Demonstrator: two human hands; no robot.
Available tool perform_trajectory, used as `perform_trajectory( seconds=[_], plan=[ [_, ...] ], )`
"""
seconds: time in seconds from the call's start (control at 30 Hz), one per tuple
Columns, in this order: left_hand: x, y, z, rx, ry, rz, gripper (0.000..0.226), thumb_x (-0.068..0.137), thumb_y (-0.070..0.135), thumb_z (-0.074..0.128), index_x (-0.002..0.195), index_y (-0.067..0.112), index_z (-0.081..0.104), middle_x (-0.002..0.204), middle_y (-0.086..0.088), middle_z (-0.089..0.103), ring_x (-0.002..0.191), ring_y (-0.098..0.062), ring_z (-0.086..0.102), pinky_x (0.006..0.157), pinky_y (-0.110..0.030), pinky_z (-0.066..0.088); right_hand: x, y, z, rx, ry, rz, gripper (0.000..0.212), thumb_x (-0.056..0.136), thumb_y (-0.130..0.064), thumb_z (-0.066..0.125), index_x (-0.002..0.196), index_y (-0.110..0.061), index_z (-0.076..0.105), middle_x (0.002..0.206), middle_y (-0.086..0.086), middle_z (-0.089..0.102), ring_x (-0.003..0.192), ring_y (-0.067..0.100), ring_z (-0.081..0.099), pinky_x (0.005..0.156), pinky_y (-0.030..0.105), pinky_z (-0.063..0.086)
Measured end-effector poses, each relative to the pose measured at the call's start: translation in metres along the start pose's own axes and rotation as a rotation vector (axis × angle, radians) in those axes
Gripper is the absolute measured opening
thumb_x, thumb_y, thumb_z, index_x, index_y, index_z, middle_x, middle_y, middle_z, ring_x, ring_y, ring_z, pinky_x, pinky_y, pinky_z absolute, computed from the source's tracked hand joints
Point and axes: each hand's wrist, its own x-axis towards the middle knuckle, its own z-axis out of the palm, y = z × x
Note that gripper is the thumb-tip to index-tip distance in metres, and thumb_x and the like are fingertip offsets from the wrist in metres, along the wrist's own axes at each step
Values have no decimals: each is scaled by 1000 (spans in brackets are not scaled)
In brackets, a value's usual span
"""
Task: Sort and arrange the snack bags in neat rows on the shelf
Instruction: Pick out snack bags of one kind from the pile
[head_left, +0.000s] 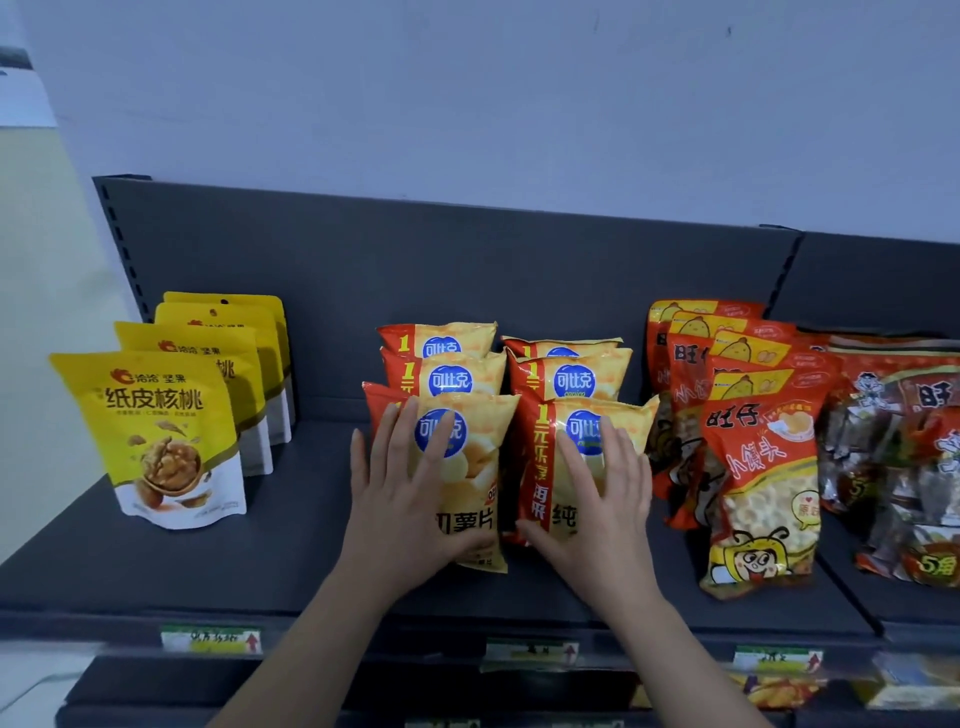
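Two rows of orange-and-red chip bags stand in the middle of the dark shelf (291, 561). My left hand (410, 499) lies flat with spread fingers on the front bag of the left row (483, 467). My right hand (597, 499) presses flat on the front bag of the right row (545, 457). Behind each front bag stand two more chip bags (452, 379). The two front bags lean back against their rows and stand side by side, almost touching.
A row of yellow walnut pouches (161, 436) stands at the left. Red bags of small buns (758, 478) stand in rows at the right, with red bags of wrapped snacks (904, 467) beyond. Price tags (210, 639) line the shelf's front edge.
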Motion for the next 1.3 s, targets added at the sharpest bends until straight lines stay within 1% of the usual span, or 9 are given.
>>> perform_trajectory(
  seconds=[0.2, 0.43, 0.57, 0.7, 0.8, 0.97, 1.1, 1.23, 1.3],
  plan=[
    [-2, -32, -35, -99, 180, -121, 84, 80, 63, 45, 150, 20, 24, 156, -7, 27, 147, -26, 16, 118, -54, 17, 30, -56, -5, 188, 104, -190, 56, 85, -45, 66, 133, -22, 51, 151, 2, 38, 146, 23, 21, 120, 45, 8],
    [-24, -117, -78, -29, 276, -271, 84, 78, 58, 56, 143, 7, 39, 142, -15, 48, 135, -35, 39, 107, -59, 34, 52, -152, 23, 273, 105, -350, 58, 85, -47, 62, 132, -13, 57, 145, 6, 47, 142, 26, 32, 117, 49, 23],
    [-38, -176, -99, -5, 251, -478, 108, 63, 52, 84, 143, -1, 34, 136, -24, 49, 124, -42, 45, 100, -55, 39, 58, -209, 56, 342, -33, -323, 71, 83, -55, 57, 138, -12, 50, 147, 4, 45, 143, 22, 29, 117, 45, 22],
    [-35, -232, -112, -188, 128, -645, 140, 48, 50, 92, 153, 4, 12, 155, -19, 25, 143, -33, 23, 114, -45, 26, 74, -250, 90, 354, -349, -176, 101, 78, -70, 56, 154, -18, 13, 161, -1, 12, 149, 13, 1, 122, 40, 6],
    [-17, -260, -118, -348, 112, -553, 140, 44, 53, 92, 151, 10, 11, 151, -11, 29, 141, -27, 26, 111, -37, 28, 94, -270, 106, 389, -424, -70, 116, 73, -71, 64, 154, -24, -5, 162, -2, -3, 148, 13, -8, 122, 40, 1],
    [32, -286, -140, -536, 95, -381, 127, 47, 52, 90, 148, 23, 18, 141, 13, 34, 131, -6, 32, 109, -32, 32, 143, -290, 109, 454, -322, -22, 123, 64, -71, 70, 153, -26, -2, 162, -2, 7, 149, 18, 4, 120, 50, 12],
    [64, -307, -146, -542, -38, -314, 86, 70, 53, 80, 140, 29, 38, 128, 18, 39, 118, -4, 41, 93, -26, 40, 171, -293, 105, 536, -415, 47, 92, 76, -60, 69, 148, -46, 13, 161, -6, 6, 146, 22, 18, 114, 50, 30],
    [77, -330, -147, -607, -223, -260, 34, 78, 46, 70, 103, 23, 68, 108, 8, 59, 101, -12, 58, 82, -29, 53, 187, -292, 101, 583, -439, -23, 29, 90, -41, 63, 118, -33, 63, 151, -3, 29, 136, 14, 35, 106, 33, 39],
    [79, -336, -147, -612, -326, -244, 24, 81, 41, 69, 98, 23, 71, 107, 6, 60, 100, -12, 59, 85, -30, 53, 192, -294, 101, 551, -480, -50, 20, 93, -36, 60, 109, -27, 70, 145, -1, 39, 132, 13, 38, 105, 31, 37]
  ],
)
